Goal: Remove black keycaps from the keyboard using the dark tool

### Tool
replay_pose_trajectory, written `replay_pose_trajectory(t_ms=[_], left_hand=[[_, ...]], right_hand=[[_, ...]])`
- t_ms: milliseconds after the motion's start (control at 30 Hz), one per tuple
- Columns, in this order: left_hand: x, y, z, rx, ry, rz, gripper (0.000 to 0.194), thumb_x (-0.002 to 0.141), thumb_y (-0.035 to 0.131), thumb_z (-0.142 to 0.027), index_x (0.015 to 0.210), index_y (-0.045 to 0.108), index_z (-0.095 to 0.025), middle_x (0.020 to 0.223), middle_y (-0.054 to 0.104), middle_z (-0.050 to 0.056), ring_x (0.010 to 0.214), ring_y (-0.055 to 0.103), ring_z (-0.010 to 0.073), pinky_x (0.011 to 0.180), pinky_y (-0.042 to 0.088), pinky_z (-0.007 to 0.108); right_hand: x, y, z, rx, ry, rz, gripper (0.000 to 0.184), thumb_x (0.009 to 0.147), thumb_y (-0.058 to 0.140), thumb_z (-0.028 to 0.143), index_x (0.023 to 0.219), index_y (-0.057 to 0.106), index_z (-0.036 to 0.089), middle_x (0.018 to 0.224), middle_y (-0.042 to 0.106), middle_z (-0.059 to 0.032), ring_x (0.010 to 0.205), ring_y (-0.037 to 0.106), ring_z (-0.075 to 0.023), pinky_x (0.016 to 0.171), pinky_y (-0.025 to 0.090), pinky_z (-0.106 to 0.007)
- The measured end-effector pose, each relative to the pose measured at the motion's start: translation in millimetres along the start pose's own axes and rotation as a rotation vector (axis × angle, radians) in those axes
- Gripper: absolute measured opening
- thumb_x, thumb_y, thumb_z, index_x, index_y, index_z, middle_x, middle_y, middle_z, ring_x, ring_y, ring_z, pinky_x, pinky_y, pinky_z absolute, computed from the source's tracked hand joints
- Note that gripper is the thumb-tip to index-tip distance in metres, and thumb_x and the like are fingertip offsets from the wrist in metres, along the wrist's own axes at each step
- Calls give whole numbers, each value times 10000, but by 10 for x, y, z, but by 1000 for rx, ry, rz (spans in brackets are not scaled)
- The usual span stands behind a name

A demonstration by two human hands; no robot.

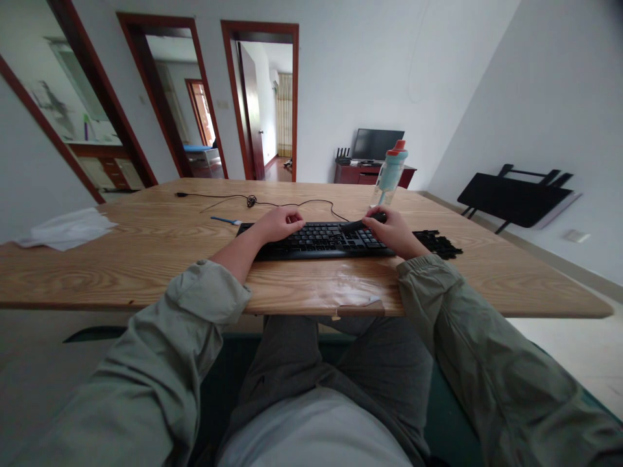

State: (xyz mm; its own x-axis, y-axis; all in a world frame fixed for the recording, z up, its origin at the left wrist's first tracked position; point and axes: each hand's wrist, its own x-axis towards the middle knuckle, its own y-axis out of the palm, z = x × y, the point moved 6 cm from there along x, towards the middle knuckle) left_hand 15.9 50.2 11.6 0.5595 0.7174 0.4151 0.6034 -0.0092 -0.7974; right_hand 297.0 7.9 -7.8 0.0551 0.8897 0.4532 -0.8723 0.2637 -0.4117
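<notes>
A black keyboard (321, 245) lies near the front edge of the wooden table, and many of its keycaps appear to be off. Over its left part is my left hand (280, 224), with curled fingers; whatever they hold, if anything, is hidden. My right hand (389, 228) is closed round a black brush-like tool (354, 226), whose far end points left and down over the keyboard's right half. Beside the keyboard's right end lies a heap of loose black keycaps (438, 244). A thin blue tool (224, 220) rests on the table behind the keyboard's left corner.
Behind the keyboard runs a black cable (292, 203) with a knot in it. A clear bottle with a red and teal cap (392, 170) stands beyond my right hand. White crumpled tissue or cloth (68, 228) lies at the table's left. A folded black table (516, 198) leans against the right wall.
</notes>
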Motion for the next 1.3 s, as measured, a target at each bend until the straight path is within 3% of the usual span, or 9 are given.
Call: replay_pose_trajectory(t_ms=[300, 400, 567, 733, 900, 1067, 1300], left_hand=[[4, 9, 16, 15, 5, -1, 251, 822, 593, -393, 836, 701, -168, 767, 707, 38, 692, 605, 163, 666, 451, 274], [11, 12, 20, 21, 7, 4, 260, 825, 590, -401, 835, 700, -165, 775, 711, 38, 698, 602, 160, 661, 447, 268], [21, 21, 41, 22, 29, 21, 306, 836, 580, -416, 898, 710, -147, 814, 719, 44, 715, 613, 157, 661, 443, 261], [9, 18, 59, 23, 42, 17, 308, 838, 581, -420, 901, 713, -149, 828, 725, 45, 722, 621, 156, 664, 444, 259], [-2, 8, 9, 32, 41, 17, 298, 838, 577, -402, 903, 717, -147, 831, 727, 44, 729, 631, 158, 671, 447, 259], [-3, -7, -46, 25, 25, 20, 284, 837, 580, -375, 903, 720, -136, 816, 722, 50, 710, 625, 156, 655, 443, 260], [10, 5, -12, 35, 35, 17, 291, 842, 584, -388, 894, 719, -135, 816, 721, 52, 707, 620, 148, 664, 450, 252]], right_hand=[[-38, 28, 167, -158, -161, -29, 211, 784, 664, 376, 866, 616, 187, 813, 632, -31, 753, 562, -172, 720, 457, -322], [-28, 48, 371, -237, -174, -9, 165, 785, 653, 326, 842, 605, 178, 817, 646, -58, 741, 556, -174, 703, 447, -325], [112, 118, 785, -486, -206, 162, 137, 770, 682, 294, 802, 586, 202, 785, 653, -48, 706, 555, -171, 650, 432, -311], [204, 200, 1008, -606, -202, 238, 124, 799, 671, 291, 807, 594, 194, 787, 651, -42, 688, 550, -156, 619, 400, -295], [221, 199, 1050, -600, -147, 195, 116, 813, 664, 278, 817, 609, 175, 728, 613, -31, 661, 535, -145, 593, 369, -285], [234, 210, 964, -539, -129, 231, 111, 819, 657, 276, 824, 598, 181, 716, 615, -29, 640, 531, -144, 582, 378, -283], [218, 183, 903, -556, -127, 183, 116, 797, 668, 260, 793, 577, 188, 779, 632, -39, 688, 542, -151, 628, 406, -290]])
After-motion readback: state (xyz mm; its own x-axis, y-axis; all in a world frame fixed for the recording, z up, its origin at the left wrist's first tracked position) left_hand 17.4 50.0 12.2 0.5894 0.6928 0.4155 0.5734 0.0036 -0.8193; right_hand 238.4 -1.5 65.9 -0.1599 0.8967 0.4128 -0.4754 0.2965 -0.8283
